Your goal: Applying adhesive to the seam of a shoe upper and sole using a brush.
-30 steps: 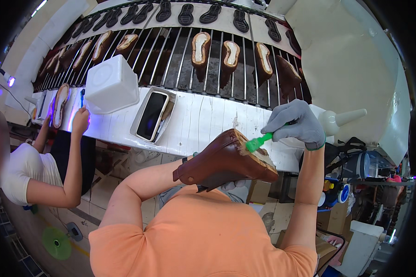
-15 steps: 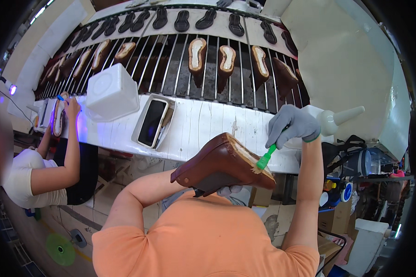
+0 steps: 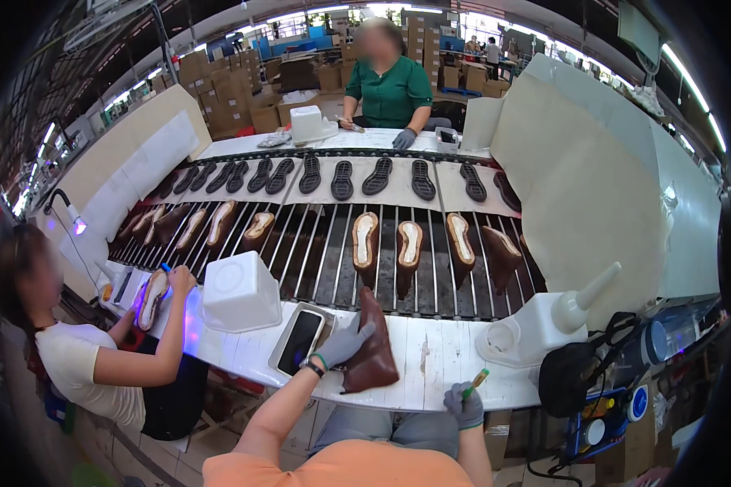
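The tall leather boot is showing reddish brown; the fitted fabric gloves are showing grey; the slim brush is showing green; the long white table is showing thin dark lines.

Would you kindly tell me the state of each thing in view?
Left hand: gripping the brown boot
Brown boot: held by the left hand
Right hand: closed around the green brush
Green brush: held
Phone: screen dark
Lamp: lit
Row of boots: mostly upside down
Row of black soles: ridged sides up
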Tool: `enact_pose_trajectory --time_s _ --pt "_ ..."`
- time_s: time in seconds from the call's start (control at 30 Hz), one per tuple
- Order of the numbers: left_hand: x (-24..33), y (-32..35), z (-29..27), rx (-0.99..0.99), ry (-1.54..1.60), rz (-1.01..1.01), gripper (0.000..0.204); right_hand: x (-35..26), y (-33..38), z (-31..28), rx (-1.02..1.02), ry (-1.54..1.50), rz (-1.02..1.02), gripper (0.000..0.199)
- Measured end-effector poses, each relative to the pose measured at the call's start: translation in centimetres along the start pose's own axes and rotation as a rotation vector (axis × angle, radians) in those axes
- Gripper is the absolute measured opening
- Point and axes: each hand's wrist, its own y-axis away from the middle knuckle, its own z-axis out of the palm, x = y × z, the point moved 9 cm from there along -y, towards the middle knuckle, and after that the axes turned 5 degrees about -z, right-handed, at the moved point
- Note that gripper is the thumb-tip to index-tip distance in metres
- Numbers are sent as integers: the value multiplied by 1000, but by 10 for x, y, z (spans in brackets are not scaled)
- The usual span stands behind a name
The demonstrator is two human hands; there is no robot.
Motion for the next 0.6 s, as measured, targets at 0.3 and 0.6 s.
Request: enact_pose_trajectory --time_s 0.3,0.6 --pt "39 95 43 50 -1029 108 122 8 -4 11 -60 -67 113 20" --pt "39 77 -10 -127 432 -214 73 13 -11 -8 65 -46 127 23"
